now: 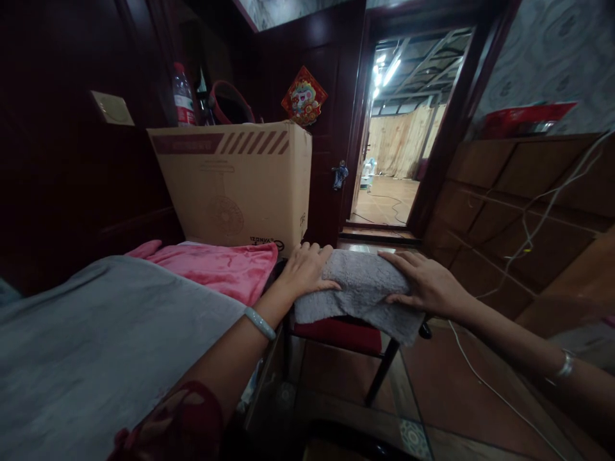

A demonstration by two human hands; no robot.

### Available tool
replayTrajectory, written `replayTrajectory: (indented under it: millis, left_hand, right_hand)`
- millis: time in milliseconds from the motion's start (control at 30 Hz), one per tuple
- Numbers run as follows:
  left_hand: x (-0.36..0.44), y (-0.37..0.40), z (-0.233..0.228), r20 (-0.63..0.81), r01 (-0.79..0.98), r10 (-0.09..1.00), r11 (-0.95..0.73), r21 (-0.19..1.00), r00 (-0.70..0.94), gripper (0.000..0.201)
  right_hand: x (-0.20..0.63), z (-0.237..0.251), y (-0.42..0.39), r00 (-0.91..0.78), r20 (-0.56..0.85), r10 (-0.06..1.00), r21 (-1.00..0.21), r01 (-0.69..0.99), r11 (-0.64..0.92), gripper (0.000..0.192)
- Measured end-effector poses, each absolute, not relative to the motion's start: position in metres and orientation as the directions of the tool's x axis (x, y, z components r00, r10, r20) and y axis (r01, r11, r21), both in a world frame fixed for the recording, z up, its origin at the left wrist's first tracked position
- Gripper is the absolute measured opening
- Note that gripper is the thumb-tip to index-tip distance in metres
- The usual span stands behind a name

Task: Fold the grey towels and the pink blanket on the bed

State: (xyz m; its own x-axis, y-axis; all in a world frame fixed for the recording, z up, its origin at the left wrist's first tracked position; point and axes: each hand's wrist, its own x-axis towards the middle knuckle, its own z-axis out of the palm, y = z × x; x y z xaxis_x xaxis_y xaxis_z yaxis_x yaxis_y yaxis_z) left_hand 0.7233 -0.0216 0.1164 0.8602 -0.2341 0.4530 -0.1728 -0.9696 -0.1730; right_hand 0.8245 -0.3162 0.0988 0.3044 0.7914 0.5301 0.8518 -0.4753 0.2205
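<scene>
While both hands rest flat, a folded grey towel (360, 288) lies across the red seat of a chair (343, 334), draping a little over its front edge. Spread open, palm down, the left hand (306, 270) presses on the towel's left end, grasping nothing, with a pale bangle (260, 323) on its wrist. Likewise open and flat, the right hand (425, 282) lies on the towel's right end, fingers stretched toward the left hand, a silver bracelet (565, 365) on that arm. Just left of the chair, a pink cloth (225, 269) lies beside a grey sheet (96, 339). Behind them stands a cardboard box (240, 186), with a water bottle (182, 96) behind it. A white cable (485, 384) trails over the floor.
</scene>
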Motion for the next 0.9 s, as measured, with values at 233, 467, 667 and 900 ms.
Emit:
replayTrajectory:
  millis: [233,467,667,900]
  left_hand:
    - [0.727,-0.018,0.116,0.436,-0.145,-0.234,-0.963,-0.228,0.869,0.09]
    - [0.709,-0.011,0.118,0.442,-0.274,-0.293,-0.956,-0.109,0.848,0.091]
    - [0.697,0.001,0.115,0.477,-0.284,-0.249,-0.959,0.002,0.843,0.101]
    - [0.697,0.007,0.106,0.446,-0.236,-0.212,-0.972,-0.002,0.87,0.099]
  right_hand:
    - [0.831,0.09,-0.314,0.308,0.587,0.748,0.21,0.835,-0.509,0.079]
    - [0.824,0.099,-0.317,0.278,0.55,0.788,0.205,0.869,-0.45,0.087]
    - [0.815,0.111,-0.319,0.237,0.519,0.822,0.223,0.89,-0.397,0.093]
    - [0.816,0.101,-0.317,0.253,0.504,0.826,0.267,0.864,-0.427,0.089]
